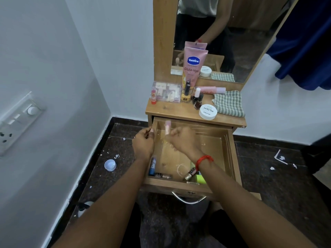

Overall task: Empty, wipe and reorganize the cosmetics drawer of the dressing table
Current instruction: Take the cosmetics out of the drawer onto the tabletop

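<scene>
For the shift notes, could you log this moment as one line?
stage: emptying | drawer: open, few items left | right hand: holds blurred pink item | left hand: closed, contents unclear

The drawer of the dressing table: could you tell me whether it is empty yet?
Not yet. The drawer is pulled open, and a blue tube and a green item lie near its front.
</scene>
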